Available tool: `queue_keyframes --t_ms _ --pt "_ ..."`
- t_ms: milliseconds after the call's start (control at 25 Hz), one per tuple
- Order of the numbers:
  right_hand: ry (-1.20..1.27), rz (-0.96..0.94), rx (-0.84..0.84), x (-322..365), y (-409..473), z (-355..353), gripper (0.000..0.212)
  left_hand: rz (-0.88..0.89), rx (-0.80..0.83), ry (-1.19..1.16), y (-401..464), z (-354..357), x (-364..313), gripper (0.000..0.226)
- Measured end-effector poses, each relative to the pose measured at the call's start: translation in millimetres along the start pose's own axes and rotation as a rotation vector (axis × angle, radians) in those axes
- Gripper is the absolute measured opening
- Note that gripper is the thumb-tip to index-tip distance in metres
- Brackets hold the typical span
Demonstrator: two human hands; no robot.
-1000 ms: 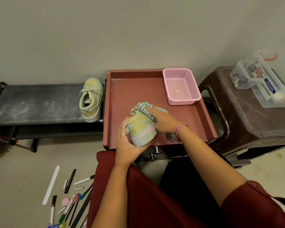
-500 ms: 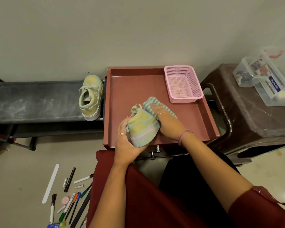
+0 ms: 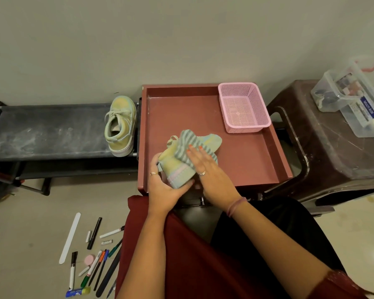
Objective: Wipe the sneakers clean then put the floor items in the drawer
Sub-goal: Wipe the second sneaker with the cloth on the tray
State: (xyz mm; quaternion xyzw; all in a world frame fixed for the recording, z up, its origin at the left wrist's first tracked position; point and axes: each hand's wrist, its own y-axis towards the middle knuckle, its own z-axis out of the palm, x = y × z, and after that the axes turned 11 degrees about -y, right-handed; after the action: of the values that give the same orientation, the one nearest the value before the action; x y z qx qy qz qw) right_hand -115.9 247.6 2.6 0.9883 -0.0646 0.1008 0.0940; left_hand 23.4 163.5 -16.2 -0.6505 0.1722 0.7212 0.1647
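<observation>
The person is wiping one sneaker (image 3: pixel 177 169) over the open drawer (image 3: pixel 253 167): the left hand (image 3: pixel 166 186) is gripping the shoe at its heel and sole, fingers curled round it, while the right hand (image 3: pixel 205 167) is pressing a striped cloth (image 3: pixel 190 143) against the shoe's side with fingers lying nearly straight. The wiping stage is judged to be under way, not finished; the second sneaker (image 3: pixel 120 126) is sitting on the dark shoe rack (image 3: pixel 48 130) just left of the drawer, and whether it is already clean cannot be told. The second stage is not yet begun: the floor items (image 3: pixel 91 255) are lying on the floor by the person's left knee. Counts: two sneakers, one cloth, one pink basket (image 3: pixel 243 106) in the drawer's far right corner, and roughly a dozen and a half floor items (pens, markers, a white file, a pink round piece, a glue stick; the overlapping pens are preventing an exact tally).
</observation>
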Motion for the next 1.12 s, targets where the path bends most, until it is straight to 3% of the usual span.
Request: queue_keyframes --t_ms 200,320,560,720,800,920,1000,1120 --pt "-0.196 0.237 0.104 -59.4 25.6 12.2 0.089 0.000 -0.035 0.019 0.7 0.8 -0.2 0.095" --pt "-0.161 0.286 0.161 -46.2 25.9 7.0 0.099 0.017 -0.043 0.035 1.7 1.0 0.6 0.093" --pt "0.394 0.341 0.165 21.5 -6.9 -13.8 0.078 -0.013 -0.071 -0.006 1.9 0.6 2.4 0.095" --pt "0.652 0.424 0.237 9.3 -4.6 -45.5 0.073 0.006 -0.075 0.005 1.9 0.7 0.8 0.094" --pt "0.863 0.597 0.194 -13.2 -3.6 -58.8 0.065 -0.007 -0.068 0.011 1.6 -0.8 1.9 0.095" --pt "1.093 0.954 -0.019 -39.5 0.4 -70.5 0.047 -0.008 -0.069 0.018 1.5 -2.0 1.9 0.096" --pt "1.061 1.022 -0.165 -55.3 8.0 -72.7 0.032 -0.017 -0.060 0.026 1.6 -2.0 2.3 0.097" --pt "0.594 0.864 -0.223 -62.3 28.6 -70.6 0.014 -0.007 -0.051 0.035 1.9 -2.3 4.2 0.098"
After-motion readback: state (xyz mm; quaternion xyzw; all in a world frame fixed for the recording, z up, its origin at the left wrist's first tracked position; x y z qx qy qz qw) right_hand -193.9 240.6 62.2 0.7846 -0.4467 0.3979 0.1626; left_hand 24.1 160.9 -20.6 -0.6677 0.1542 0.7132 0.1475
